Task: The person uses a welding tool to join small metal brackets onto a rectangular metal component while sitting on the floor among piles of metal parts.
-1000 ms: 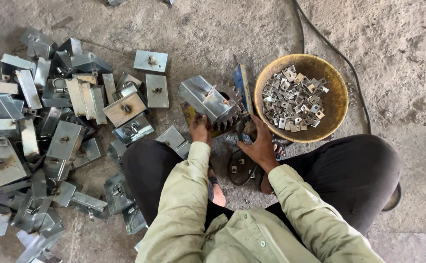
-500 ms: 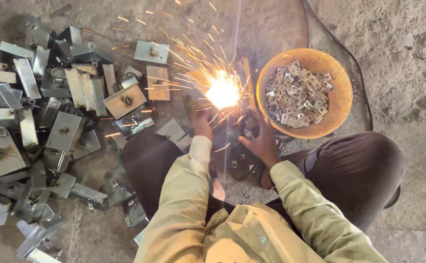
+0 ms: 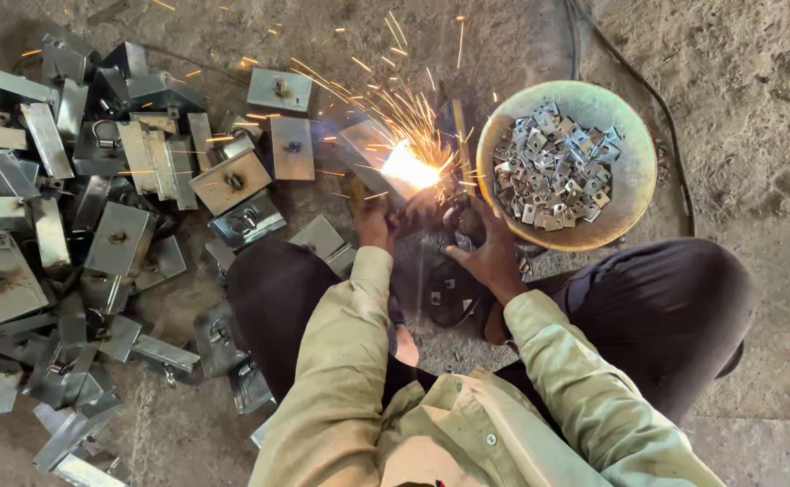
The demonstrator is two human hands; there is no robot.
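My left hand (image 3: 372, 219) grips the near end of a grey folded metal bracket (image 3: 359, 147) that rests on the ground in front of my knees. My right hand (image 3: 488, 259) is closed around a dark welding holder (image 3: 459, 222), with its tip at the bracket's right edge. A bright white-yellow arc (image 3: 410, 168) burns there. Orange sparks fly up and to the left over the floor. The glare hides the exact spot where the tip touches.
A yellowish round bowl (image 3: 637, 194) with several small metal plates (image 3: 557, 167) stands just right of the arc. A large heap of similar grey brackets (image 3: 115, 234) covers the floor on the left. A dark cable (image 3: 674, 162) curves behind the bowl. My legs are folded close underneath.
One second ago there was no arc and the bracket was only held. The arc then lit and still burns, with sparks now spraying farther up and left.
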